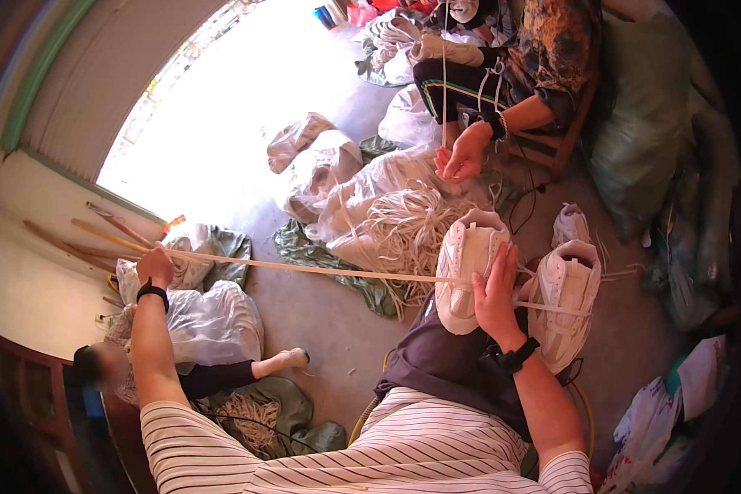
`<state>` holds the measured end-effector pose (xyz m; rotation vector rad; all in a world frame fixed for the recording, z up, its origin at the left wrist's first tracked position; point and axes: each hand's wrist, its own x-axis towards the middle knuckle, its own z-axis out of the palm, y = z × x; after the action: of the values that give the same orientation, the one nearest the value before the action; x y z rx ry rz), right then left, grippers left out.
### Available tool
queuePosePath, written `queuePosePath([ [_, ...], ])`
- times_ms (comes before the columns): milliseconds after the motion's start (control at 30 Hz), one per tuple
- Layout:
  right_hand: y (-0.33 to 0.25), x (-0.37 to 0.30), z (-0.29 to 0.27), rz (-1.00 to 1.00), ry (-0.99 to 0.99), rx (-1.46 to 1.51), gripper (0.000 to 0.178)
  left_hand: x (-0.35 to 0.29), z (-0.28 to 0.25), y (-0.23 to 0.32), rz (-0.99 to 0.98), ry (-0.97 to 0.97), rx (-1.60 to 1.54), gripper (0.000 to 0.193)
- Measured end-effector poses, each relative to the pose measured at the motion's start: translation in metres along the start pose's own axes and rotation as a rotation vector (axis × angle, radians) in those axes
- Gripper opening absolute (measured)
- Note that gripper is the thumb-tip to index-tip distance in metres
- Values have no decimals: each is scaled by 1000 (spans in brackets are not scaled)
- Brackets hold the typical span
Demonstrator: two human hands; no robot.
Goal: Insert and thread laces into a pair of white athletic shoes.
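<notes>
At the far edge of the knee (424, 350), the right hand (497, 296) is laid against a white shoe (459, 267), fingers extended. A pale lace (329, 270) is gripped taut in the fisted left hand (156, 267). Beyond, loose laces (407, 221) are heaped.

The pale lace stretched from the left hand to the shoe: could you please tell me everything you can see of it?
The lace is a pale, narrow, flat strip that looks like woven fabric. It is drawn out taut and nearly straight, sloping slightly down the picture from the person's closed left hand to the off-white shoe beside the right hand. Exactly how it meets shoe and hand there is unclear.
</notes>
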<state>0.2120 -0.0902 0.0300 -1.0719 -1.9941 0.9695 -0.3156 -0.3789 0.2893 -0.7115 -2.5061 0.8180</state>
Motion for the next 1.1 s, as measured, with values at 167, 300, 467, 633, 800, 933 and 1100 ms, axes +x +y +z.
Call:
queuePosePath([
  [167, -5, -20, -2, -12, -7, -15, 76, -22, -11, -33, -80, 25, -3, 25],
  [300, -10, -37, -3, -16, -3, -5, 77, -40, -12, -67, -133, 64, -9, 24],
  [467, -13, -56, -3, -15, 8, -2, 77, -58, -6, -103, -217, 56, 26, 26],
  [633, -19, -74, -6, -11, 4, -18, 77, -77, -3, -137, -285, 58, 2, 26],
  [800, -30, -88, -11, 9, -7, -20, 78, -93, 7, -174, -346, 28, -16, 27],
  [933, -38, -98, -12, 17, -13, -27, 78, -105, 20, -208, -351, 48, -11, 29],
  [1100, -45, -106, -10, 15, -5, -19, 78, -118, -3, -210, -371, 36, -6, 23],
])
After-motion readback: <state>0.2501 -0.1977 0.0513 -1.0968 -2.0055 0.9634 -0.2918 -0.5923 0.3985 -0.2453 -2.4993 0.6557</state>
